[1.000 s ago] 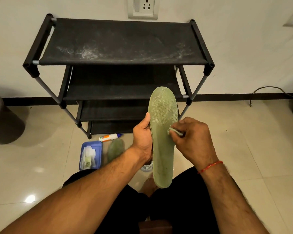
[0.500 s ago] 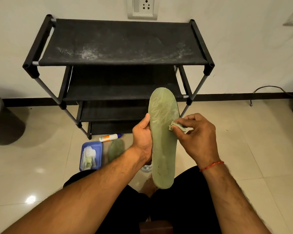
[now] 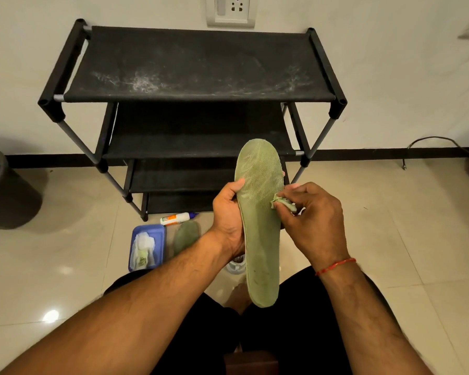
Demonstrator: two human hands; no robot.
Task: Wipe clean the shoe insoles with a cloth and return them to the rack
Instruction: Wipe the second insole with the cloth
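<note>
Mid-wipe on 1 of 2: the left hand [image 3: 228, 212] grips the long green mesh-textured foam insole [image 3: 259, 220] by its left edge, upright over the lap in front of the black 4-tier fabric-shelf rack [image 3: 198, 63], while the right hand [image 3: 313, 220] pinches a small crumpled pale green cloth [image 3: 282, 203] against the insole's right edge near the middle. A second dark green insole [image 3: 186, 236] lies on the tiled floor [image 3: 390, 226] by the blue plastic tray [image 3: 160, 231]; whether it is wiped cannot be told. No insole shows on the rack, so both returns look left.
</note>
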